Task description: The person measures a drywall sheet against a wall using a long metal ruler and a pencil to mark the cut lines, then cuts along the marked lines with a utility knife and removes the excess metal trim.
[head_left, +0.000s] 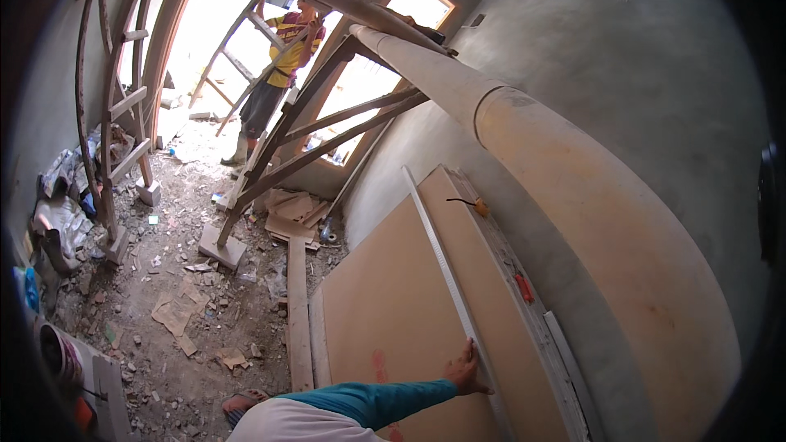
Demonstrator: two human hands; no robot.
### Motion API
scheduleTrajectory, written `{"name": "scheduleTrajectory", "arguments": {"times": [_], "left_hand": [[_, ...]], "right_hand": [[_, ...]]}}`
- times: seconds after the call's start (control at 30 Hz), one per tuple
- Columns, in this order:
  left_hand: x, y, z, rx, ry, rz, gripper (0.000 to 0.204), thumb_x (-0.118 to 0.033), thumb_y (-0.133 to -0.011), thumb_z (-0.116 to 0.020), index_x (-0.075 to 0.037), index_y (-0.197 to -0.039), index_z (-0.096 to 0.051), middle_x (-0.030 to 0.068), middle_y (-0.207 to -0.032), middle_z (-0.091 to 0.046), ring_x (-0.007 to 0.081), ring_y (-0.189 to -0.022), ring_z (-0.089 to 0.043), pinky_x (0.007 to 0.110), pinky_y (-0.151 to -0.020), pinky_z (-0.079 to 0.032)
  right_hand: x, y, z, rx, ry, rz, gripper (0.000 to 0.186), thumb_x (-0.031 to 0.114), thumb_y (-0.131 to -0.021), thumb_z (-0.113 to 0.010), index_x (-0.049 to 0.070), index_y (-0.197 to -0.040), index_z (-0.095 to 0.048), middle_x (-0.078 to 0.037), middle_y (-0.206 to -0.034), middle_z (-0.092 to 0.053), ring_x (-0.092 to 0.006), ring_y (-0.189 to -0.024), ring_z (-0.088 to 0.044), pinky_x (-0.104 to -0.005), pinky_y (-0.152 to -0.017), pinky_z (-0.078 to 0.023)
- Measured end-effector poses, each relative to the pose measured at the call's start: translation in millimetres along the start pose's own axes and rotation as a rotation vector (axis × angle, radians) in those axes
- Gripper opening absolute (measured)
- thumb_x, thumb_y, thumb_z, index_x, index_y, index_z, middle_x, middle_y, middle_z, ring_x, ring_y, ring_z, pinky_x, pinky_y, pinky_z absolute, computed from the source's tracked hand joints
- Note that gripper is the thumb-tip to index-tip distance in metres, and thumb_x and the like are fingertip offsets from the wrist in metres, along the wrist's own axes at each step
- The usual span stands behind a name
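Note:
My left hand (465, 372), in a teal sleeve, rests with fingers stretched apart on a long silver straightedge (442, 262). The straightedge lies lengthwise on a large brown board (385, 295), stacked on others at a slant near the grey wall. An orange-handled tool (480, 207) and a red-handled tool (522, 286) lie along the stack's right side. My right hand is not in view.
A co-worker (282, 57) in a yellow top holds a wooden ladder (241, 65) at the bright doorway. Wooden trestles (127, 102), a large bamboo pole (573, 188), buckets (61, 356), sacks (57, 205) and rubble surround me. A plank (297, 319) lies beside the boards.

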State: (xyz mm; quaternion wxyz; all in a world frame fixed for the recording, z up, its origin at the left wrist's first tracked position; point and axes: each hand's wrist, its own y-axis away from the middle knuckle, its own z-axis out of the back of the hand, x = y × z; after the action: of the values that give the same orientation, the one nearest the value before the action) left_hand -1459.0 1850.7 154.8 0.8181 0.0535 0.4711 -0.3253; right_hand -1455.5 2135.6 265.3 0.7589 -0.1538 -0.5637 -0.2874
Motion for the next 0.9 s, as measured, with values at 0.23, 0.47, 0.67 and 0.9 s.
{"name": "scheduleTrajectory", "arguments": {"times": [0.23,0.47,0.67,0.9], "left_hand": [[-3.3,1.5,2.1,0.005,0.014,0.035,0.147,-0.076,-0.055,-0.078,0.007,-0.153,-0.005,0.0206,-0.162,0.008,0.0423,-0.145,-0.024,0.068,-0.107,-0.029],[-4.8,1.9,4.7,-0.004,0.014,0.032,0.146,-0.071,-0.056,-0.081,0.005,-0.153,-0.003,0.0208,-0.162,0.008,0.0414,-0.143,-0.03,0.071,-0.107,-0.025],[-6.7,0.9,6.3,0.005,0.021,0.042,0.146,-0.069,-0.056,-0.082,0.005,-0.153,-0.002,0.0211,-0.162,0.008,0.0416,-0.142,-0.03,0.071,-0.108,-0.024],[-7.4,1.3,10.0,0.011,0.015,0.036,0.144,-0.065,-0.057,-0.084,0.006,-0.153,-0.004,0.0222,-0.162,0.007,0.0424,-0.142,-0.031,0.072,-0.107,-0.026]], "right_hand": [[7.6,3.1,-5.8,0.055,0.022,0.01,0.074,0.034,-0.082,-0.073,0.0,-0.139,-0.041,-0.017,-0.114,-0.056,-0.034,-0.094,-0.056,-0.0479,-0.08,-0.05],[18.3,-9.3,-14.7,0.101,0.016,-0.01,0.073,0.034,-0.082,-0.072,0.0,-0.138,-0.042,-0.017,-0.111,-0.057,-0.0337,-0.092,-0.057,-0.0479,-0.079,-0.05],[23.8,-31.0,-18.8,0.112,0.006,-0.013,0.071,0.034,-0.082,-0.072,-0.001,-0.137,-0.042,-0.016,-0.109,-0.058,-0.0335,-0.09,-0.057,-0.0479,-0.078,-0.05],[29.7,-55.6,-27.1,0.143,-0.029,-0.053,0.07,0.033,-0.083,-0.072,-0.001,-0.136,-0.043,-0.016,-0.107,-0.059,-0.0332,-0.088,-0.058,-0.0479,-0.077,-0.05]]}}
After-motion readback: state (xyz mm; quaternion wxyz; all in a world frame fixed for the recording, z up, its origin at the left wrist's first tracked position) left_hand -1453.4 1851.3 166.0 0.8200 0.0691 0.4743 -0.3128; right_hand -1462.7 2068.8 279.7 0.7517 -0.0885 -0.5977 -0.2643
